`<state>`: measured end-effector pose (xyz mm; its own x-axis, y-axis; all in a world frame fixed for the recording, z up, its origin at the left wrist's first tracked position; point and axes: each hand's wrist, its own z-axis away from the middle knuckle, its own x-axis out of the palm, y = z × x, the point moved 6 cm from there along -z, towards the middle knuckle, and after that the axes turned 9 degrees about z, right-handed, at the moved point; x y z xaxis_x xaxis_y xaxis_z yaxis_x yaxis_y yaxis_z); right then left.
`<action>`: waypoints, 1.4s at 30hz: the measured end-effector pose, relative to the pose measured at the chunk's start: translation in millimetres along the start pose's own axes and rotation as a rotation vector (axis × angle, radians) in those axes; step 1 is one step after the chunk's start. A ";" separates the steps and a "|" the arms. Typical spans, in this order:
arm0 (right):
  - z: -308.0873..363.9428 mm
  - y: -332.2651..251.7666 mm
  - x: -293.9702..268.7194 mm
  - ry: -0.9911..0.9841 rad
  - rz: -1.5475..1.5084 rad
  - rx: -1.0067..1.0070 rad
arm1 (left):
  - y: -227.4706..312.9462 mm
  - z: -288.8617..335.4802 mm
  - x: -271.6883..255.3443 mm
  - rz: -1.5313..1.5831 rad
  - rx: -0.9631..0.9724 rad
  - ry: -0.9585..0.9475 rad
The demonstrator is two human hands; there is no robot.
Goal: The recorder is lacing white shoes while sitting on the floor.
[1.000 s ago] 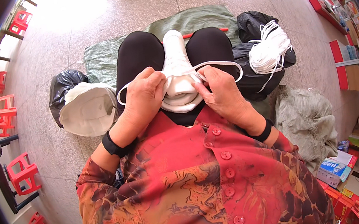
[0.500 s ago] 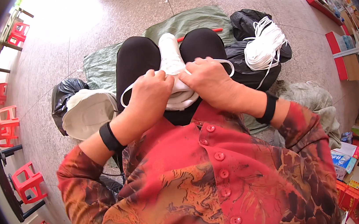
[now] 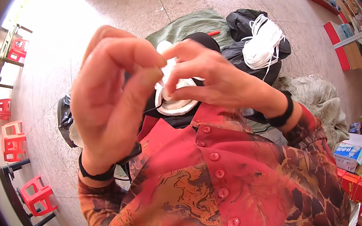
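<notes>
A white shoe (image 3: 179, 107) rests in my lap between my dark-trousered knees, its opening toward me; my hands partly cover it. My left hand (image 3: 114, 94) is raised close to the camera, above and left of the shoe, with thumb and forefinger pinched together. Whatever they hold, if anything, cannot be made out. Over the shoe is my right hand (image 3: 210, 74), its bent fingers apart and its fingertips near the shoe's upper and the left hand's pinch. No lace shows clearly in it.
A bundle of white laces (image 3: 263, 43) lies on black plastic bags (image 3: 242, 23) to the right. Green sheeting (image 3: 188, 23) covers floor ahead. Red stools (image 3: 36, 194) line the left wall, shelves (image 3: 338, 46) the right. A pale sack (image 3: 313, 102) and boxes (image 3: 351, 154) lie at lower right.
Both hands were low at the shoe, pulling white lace loops outward. My left hand has risen toward the camera; my right fingers have spread. The view has shifted slightly.
</notes>
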<state>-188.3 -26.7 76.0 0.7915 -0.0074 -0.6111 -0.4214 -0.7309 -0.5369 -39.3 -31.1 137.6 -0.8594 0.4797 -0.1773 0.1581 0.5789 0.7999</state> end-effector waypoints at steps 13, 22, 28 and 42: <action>13.0 71.9 49.8 0.011 -0.630 0.683 | -133.2 79.5 17.8 0.635 -0.687 0.126; 80.7 -5.5 -109.5 0.446 -0.744 0.497 | -172.4 122.7 -7.2 0.512 -0.961 0.413; 96.2 -19.3 -106.4 0.407 -0.212 0.694 | -192.0 98.5 -1.2 0.213 -0.938 0.314; 69.5 38.6 101.4 -0.416 0.208 0.272 | -194.4 28.0 19.4 -0.732 -0.298 -0.274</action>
<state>-155.1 -8.2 -47.1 0.4602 0.1777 -0.8699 -0.6941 -0.5389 -0.4773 -73.1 -115.8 -37.4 -0.5401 0.2164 -0.8133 -0.5620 0.6266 0.5399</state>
